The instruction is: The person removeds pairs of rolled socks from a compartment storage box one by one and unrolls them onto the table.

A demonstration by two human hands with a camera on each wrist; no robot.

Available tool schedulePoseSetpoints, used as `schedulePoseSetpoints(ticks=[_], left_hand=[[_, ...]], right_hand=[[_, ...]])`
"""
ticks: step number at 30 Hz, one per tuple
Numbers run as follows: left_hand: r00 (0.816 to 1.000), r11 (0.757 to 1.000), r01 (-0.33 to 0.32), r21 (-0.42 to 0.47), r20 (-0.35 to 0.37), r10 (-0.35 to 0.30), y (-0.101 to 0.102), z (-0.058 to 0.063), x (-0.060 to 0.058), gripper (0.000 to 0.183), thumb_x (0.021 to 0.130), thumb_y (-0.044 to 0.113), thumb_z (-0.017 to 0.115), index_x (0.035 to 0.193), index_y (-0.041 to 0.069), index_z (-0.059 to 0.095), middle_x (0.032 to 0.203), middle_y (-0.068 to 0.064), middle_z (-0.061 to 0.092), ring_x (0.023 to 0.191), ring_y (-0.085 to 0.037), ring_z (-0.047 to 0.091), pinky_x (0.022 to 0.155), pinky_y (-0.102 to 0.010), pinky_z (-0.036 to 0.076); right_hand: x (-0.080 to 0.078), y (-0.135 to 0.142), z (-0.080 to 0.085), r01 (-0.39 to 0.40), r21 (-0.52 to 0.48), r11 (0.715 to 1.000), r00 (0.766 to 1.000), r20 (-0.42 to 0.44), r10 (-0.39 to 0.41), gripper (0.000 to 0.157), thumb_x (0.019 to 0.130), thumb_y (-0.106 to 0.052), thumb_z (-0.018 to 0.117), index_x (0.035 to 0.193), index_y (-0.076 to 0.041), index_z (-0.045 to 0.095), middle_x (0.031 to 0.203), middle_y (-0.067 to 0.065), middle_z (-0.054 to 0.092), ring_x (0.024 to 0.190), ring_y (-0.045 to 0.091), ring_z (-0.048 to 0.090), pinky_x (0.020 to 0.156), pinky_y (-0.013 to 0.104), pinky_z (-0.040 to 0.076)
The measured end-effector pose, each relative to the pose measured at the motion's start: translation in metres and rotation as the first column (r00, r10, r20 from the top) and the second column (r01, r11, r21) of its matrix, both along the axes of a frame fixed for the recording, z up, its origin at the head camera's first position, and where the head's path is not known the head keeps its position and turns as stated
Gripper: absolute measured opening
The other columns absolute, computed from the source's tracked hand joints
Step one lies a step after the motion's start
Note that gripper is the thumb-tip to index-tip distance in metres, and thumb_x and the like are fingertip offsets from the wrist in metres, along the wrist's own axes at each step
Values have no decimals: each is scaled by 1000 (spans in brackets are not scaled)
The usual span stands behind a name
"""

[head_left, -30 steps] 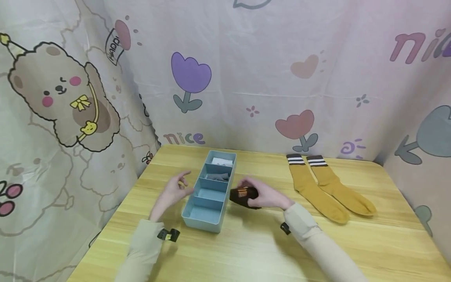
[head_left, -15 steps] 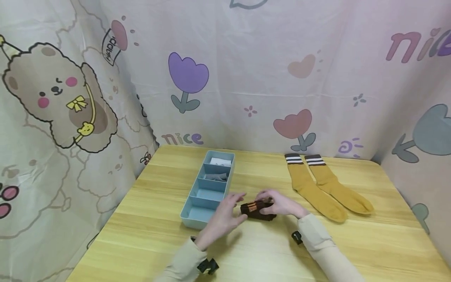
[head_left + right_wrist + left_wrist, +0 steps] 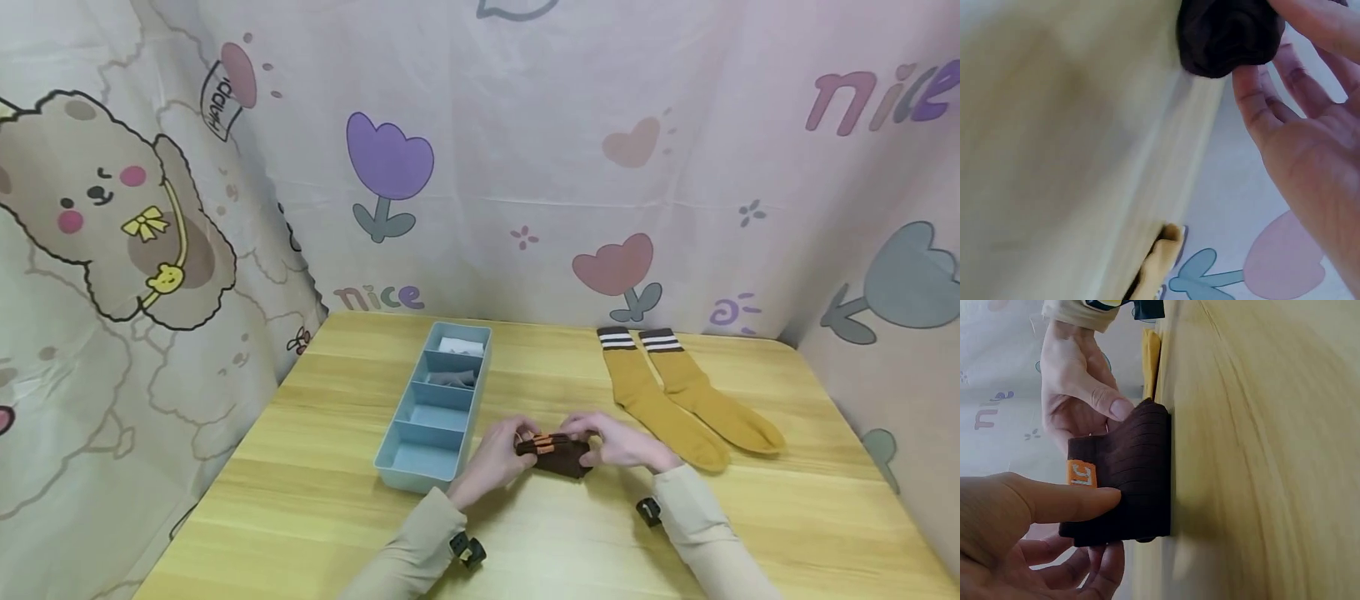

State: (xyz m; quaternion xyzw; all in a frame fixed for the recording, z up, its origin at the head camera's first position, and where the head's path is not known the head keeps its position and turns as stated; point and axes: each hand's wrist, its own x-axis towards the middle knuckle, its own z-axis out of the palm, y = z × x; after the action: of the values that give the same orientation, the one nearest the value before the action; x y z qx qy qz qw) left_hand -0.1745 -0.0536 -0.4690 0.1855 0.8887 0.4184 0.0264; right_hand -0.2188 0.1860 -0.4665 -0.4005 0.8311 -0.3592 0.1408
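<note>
You are gripping a folded dark brown sock bundle [image 3: 562,462] between both hands, just to the right of the light blue divided box [image 3: 426,460], level with its nearer part. Your left hand [image 3: 497,454] is pinching the end closest to the box, with the thumb pressing the ribbed near face and the fingers reaching behind. Your right hand [image 3: 618,442] is pinching the end away from the box, its thumb and fingers taking opposite sides. The bundle is showing an orange label [image 3: 1082,473] with pale lettering at its upper edge, and its lower edge is sitting at or just above the wooden table [image 3: 600,542]; you cannot tell which. Inside the box, a white folded item [image 3: 461,346] is filling the farthest compartment and a grey folded item [image 3: 452,379] is lying in the next one. Well to the right of the box, two mustard yellow socks [image 3: 660,396] with white-striped dark cuffs are lying flat, side by side. Behind the box, a printed curtain [image 3: 495,158] is hanging.
</note>
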Motion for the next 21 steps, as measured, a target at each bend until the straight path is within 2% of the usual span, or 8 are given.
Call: schedulePoseSetpoints(ticks=[4, 8, 11, 13, 18, 20, 21], left_hand=[[1000, 999, 13, 31, 13, -13, -1, -1, -2, 23, 78, -2, 76, 99, 6, 70, 96, -9, 73, 86, -14, 64, 77, -24, 52], [998, 996, 32, 79, 44, -36, -3, -4, -2, 17, 80, -1, 76, 96, 5, 71, 96, -10, 74, 84, -13, 66, 73, -22, 54], [997, 994, 51, 94, 48, -56, -7, -4, -1, 18, 80, -3, 73, 96, 6, 72, 99, -10, 75, 88, -15, 67, 77, -24, 56], [995, 992, 80, 99, 45, -85, -10, -4, 0, 23, 79, -8, 67, 95, 6, 74, 99, -10, 75, 91, -15, 66, 81, -24, 57], [976, 978, 165, 126, 125, -181, -13, 3, 4, 36, 80, -14, 50, 93, 6, 77, 94, -9, 76, 83, -7, 65, 75, -19, 55], [965, 976, 187, 112, 163, -204, -12, 5, 5, 33, 86, -9, 51, 95, 7, 77, 95, -8, 77, 82, -6, 65, 74, -19, 53], [962, 975, 202, 94, 167, -216, -12, 5, 5, 30, 89, -6, 52, 96, 7, 78, 96, -8, 78, 88, -5, 65, 78, -19, 52]], right_hand=[[2, 3, 0, 5, -14, 1000, 1000, 2, -5, 40, 75, 6, 72, 113, -7, 74, 112, 9, 69, 97, 10, 62, 91, 29, 52], [2, 1, -1, 24, -12, 1000, 1000, -6, -24, 39, 75, 5, 73, 112, -7, 74, 107, 7, 71, 93, 7, 62, 87, 27, 52], [1, -2, -2, 35, -17, 999, 999, -10, -35, 39, 75, 3, 74, 114, -5, 74, 106, 7, 72, 91, 7, 63, 86, 25, 53], [1, -4, -2, 44, -22, 999, 999, -2, -44, 39, 77, 1, 75, 115, -3, 74, 108, 9, 73, 94, 12, 66, 88, 28, 55], [1, -5, -2, 74, -24, 997, 997, 31, -73, 35, 83, -1, 73, 117, 0, 73, 111, 13, 72, 102, 25, 68, 92, 37, 57], [0, -4, -2, 82, -18, 996, 996, 28, -82, 34, 84, -2, 72, 118, 0, 73, 111, 13, 72, 104, 24, 67, 93, 37, 57], [0, -5, -2, 86, -9, 996, 996, 16, -86, 33, 85, -3, 72, 118, -1, 73, 111, 12, 73, 104, 23, 67, 92, 36, 58]])
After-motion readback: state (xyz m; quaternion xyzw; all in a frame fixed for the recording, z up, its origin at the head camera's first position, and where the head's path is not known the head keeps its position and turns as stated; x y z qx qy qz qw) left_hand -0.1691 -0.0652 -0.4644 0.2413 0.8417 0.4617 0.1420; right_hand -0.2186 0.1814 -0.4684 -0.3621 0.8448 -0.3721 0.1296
